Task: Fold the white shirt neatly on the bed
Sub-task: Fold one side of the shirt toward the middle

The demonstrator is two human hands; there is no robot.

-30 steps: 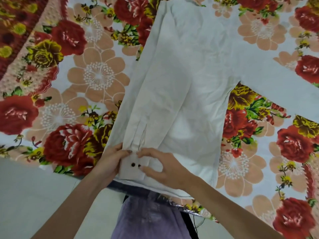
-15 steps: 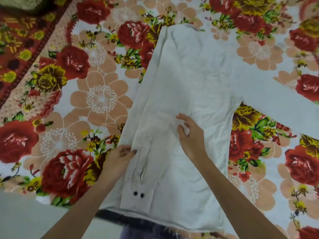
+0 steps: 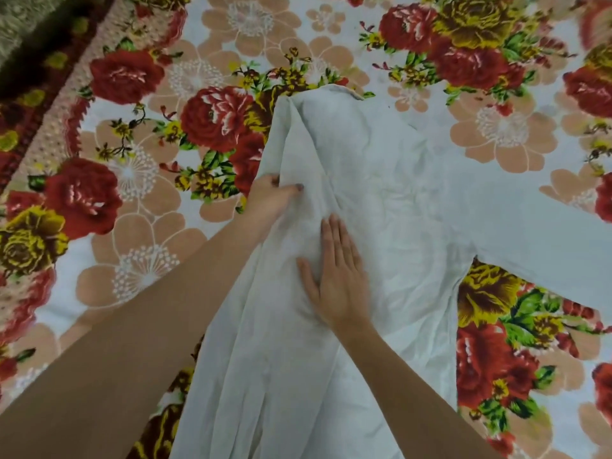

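Observation:
The white shirt (image 3: 390, 207) lies spread on the floral bedsheet (image 3: 139, 226), collar end far from me. Its left side and sleeve are folded over the body, forming a long band down the left. The other sleeve (image 3: 543, 233) stretches out to the right. My left hand (image 3: 271, 200) grips the folded left edge of the shirt, fingers curled into the cloth. My right hand (image 3: 337, 279) lies flat, palm down, fingers together, pressing the cloth in the middle of the shirt beside the fold.
A dark patterned border (image 3: 39, 104) of the bedsheet runs diagonally at the upper left, with a dim grey-green surface (image 3: 20, 21) beyond it. Floral sheet surrounds the shirt on the left, top and lower right.
Both hands have moved up the shirt away from the cuff with its dark buttons, now out of view. My right hand went from cupped to flat on the cloth.

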